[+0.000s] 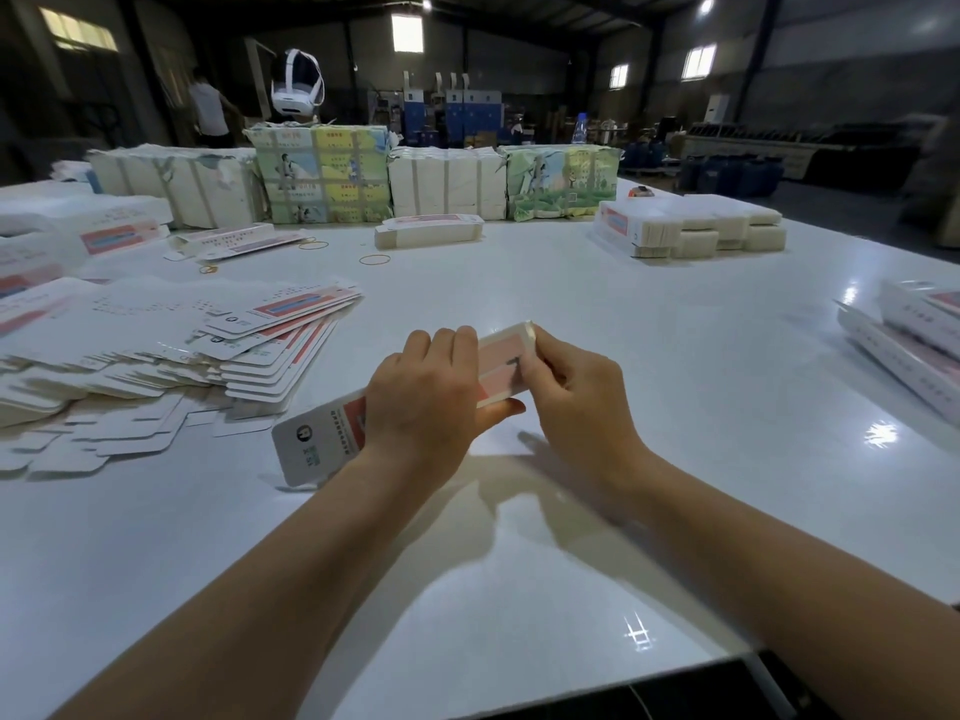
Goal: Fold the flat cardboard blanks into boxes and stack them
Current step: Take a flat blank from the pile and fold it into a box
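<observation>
Two hands (423, 402) (576, 392) grip one blank (501, 358).

White blank (498, 363) (pink and red panel).

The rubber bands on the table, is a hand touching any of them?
No, the rubber bands lie far from both hands, which hold a cardboard blank.

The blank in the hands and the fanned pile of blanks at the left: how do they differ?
The held blank is a single piece, gripped by the left hand and the right hand and raised off the table at its far end; the fanned pile is many pieces, lying flat and untouched. The held blank is partly hidden by both hands; the pile lies in plain sight. Both share white card with a red band.
</observation>
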